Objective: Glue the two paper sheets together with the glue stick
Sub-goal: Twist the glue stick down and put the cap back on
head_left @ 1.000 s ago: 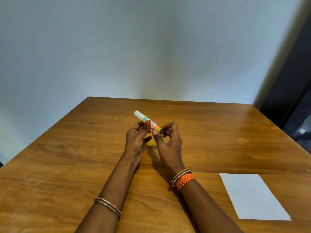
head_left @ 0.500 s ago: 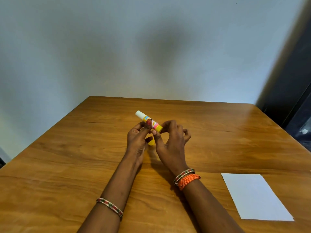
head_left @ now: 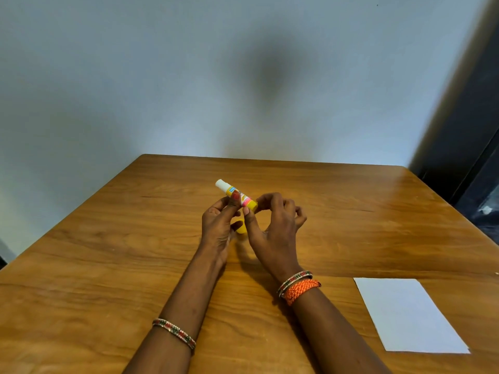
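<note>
Left hand and right hand together pinch a yellow glue stick with white tip above the wooden table; white paper sheet lies well apart.

table: wood, visible grain, smooth with a soft sheen
paper: white sheet, matt, flat
glue stick: plastic tube, glossy printed label, white tip
cap: yellow plastic, smooth
wristband: orange braided cord, rough weave
bangle: beaded, glinting
wall: painted, matt
</note>
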